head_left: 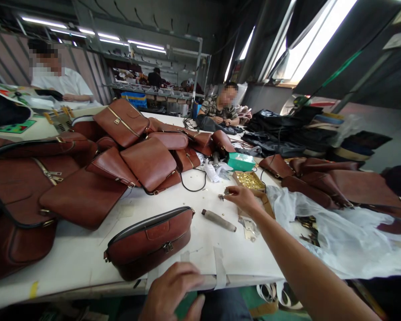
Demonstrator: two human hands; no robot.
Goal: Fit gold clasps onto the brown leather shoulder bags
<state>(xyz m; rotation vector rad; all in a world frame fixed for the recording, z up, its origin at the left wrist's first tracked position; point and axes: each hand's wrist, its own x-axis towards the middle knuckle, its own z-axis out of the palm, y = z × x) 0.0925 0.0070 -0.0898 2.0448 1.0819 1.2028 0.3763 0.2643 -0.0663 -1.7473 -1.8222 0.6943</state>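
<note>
My right hand reaches over the white table, its fingertips pinched on a small metal piece. Beside it are a cardboard box of small gold-coloured parts and a worn grey cylindrical tool lying flat. My left hand is at the table's front edge, fingers apart and slightly curled, with nothing in it. Just above that hand, a brown leather bag with a dark zipper and metal pulls stands on the table.
Brown bags are piled on the left, more on the right beside clear plastic sheeting. A green box stands behind the gold parts. Two people sit across the work area.
</note>
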